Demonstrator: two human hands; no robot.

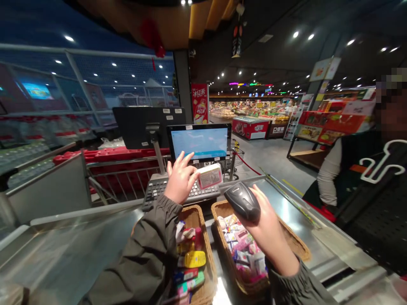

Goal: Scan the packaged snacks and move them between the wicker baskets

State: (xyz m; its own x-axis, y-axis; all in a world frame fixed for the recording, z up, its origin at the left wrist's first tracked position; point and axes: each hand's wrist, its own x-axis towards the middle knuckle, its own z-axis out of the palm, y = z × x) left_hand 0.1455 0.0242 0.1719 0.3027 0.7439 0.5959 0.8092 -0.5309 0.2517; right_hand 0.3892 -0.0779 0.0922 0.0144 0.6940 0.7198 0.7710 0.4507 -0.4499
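Left hand (pixel 181 178), seen from the head camera, is raised in front of a lit touchscreen (pixel 200 142). Its fingers are loosely curled around a small pink-and-white packet (pixel 210 176), which it holds above the keyboard (pixel 159 188). The right hand (pixel 267 228) is closed around a black barcode scanner (pixel 243 201), just right of and below the packet. Under both forearms, two wicker baskets (pixel 222 208) of small colourful packaged goods sit side by side on the steel bench (pixel 286 203). Another person's pale sleeve (pixel 329 173) and dark vest show across the bench at the right.
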